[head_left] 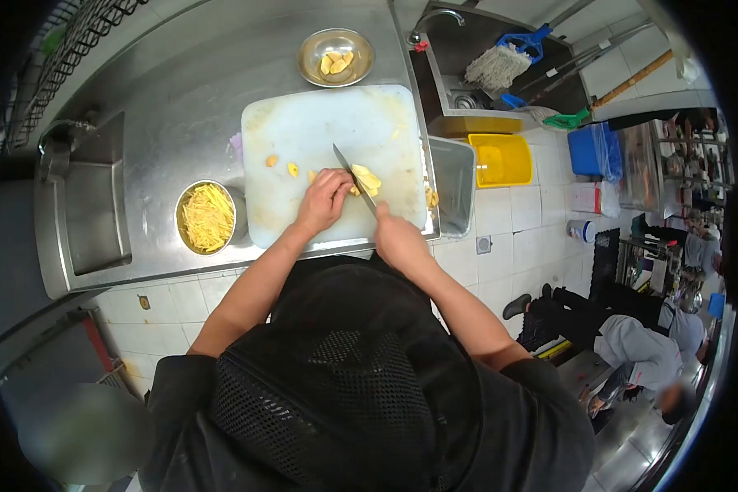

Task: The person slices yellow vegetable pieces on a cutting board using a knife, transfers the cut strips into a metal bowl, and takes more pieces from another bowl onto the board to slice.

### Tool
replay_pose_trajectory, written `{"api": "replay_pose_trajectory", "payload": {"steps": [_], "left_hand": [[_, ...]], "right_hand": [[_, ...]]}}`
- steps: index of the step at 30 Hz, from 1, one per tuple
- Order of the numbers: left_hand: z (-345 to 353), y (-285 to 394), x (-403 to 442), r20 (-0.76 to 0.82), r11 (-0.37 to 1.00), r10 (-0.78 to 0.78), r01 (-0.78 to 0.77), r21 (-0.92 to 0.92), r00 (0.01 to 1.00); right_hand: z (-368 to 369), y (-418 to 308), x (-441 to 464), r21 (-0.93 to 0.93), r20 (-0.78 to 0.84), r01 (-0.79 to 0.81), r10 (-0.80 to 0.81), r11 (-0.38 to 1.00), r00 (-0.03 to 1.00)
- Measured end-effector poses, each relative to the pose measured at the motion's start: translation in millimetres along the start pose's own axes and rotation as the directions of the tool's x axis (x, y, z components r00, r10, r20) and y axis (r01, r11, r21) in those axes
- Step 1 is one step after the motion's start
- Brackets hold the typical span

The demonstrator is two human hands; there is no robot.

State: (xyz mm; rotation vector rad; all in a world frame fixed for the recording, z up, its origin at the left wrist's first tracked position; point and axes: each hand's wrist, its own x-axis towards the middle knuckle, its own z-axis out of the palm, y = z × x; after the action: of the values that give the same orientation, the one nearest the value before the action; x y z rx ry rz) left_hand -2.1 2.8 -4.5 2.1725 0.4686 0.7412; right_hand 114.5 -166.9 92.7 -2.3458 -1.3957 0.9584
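Observation:
My right hand (398, 239) grips the handle of a kitchen knife (353, 174), its blade pointing away from me over a white cutting board (291, 131). Left of the blade, my left hand (326, 200) has its fingers curled down on a small piece of ginger (354, 190), mostly hidden by them. Pale yellow cut ginger (367, 179) lies just right of the blade. Small ginger bits (293, 169) are scattered on the board's left side. Beyond the board, a metal bowl (307, 59) holds several peeled pieces. A round metal container (236, 215) at left is full of yellow shreds.
A steel counter (180, 123) carries the board, with a sink (98, 205) at its left end. Grey (453, 184) and yellow (500, 160) tubs stand at the right. Farther right are mops (500, 66), a blue bin (590, 152) and people in grey tops (640, 348).

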Motion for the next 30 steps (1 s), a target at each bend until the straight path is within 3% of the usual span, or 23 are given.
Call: {"api": "replay_pose_trajectory", "payload": {"steps": [2,6,8,13,18,20,24,27,30], "left_hand": [[-2,0,0,0.008,1.0,-0.001,0.001,-0.005,1.0],[-1,-2,2,-0.004,0.999,-0.009,0.009,-0.038,1.0],[-2,-2,-1,0.006,0.994,-0.037,0.038,-0.098,0.999],[-2,-1,1,-0.001,0.999,-0.011,0.011,-0.051,1.0],[-1,0,0,-0.017,0.999,-0.006,0.005,-0.036,1.0],[0,-2,-1,-0.033,0.999,0.02,-0.022,-0.039,0.999],[-2,0,-2,0.011,0.999,-0.014,0.015,-0.051,1.0],[1,1,-4,0.005,0.997,-0.07,0.07,-0.023,0.998],[2,-2,-2,0.002,1.0,-0.011,0.011,-0.019,1.0]], "right_hand": [[15,1,29,-0.002,-0.096,0.01,-0.01,1.0,0.995],[2,-6,43,-0.019,-0.081,0.009,-0.01,1.0,0.997],[-3,-10,36,-0.033,-0.031,-0.016,0.015,0.999,0.999],[-41,-21,-14,-0.057,0.079,-0.053,0.057,0.997,0.995],[-23,-13,-18,-0.044,0.128,-0.061,0.067,0.997,0.99],[13,-1,16,-0.02,-0.04,-0.008,0.007,1.0,0.999],[-9,-11,26,-0.037,-0.05,-0.017,0.015,0.999,0.999],[-28,-15,-7,-0.024,0.044,-0.023,0.024,0.999,0.999],[-20,-10,-6,-0.044,0.086,-0.053,0.057,0.998,0.995]]}}
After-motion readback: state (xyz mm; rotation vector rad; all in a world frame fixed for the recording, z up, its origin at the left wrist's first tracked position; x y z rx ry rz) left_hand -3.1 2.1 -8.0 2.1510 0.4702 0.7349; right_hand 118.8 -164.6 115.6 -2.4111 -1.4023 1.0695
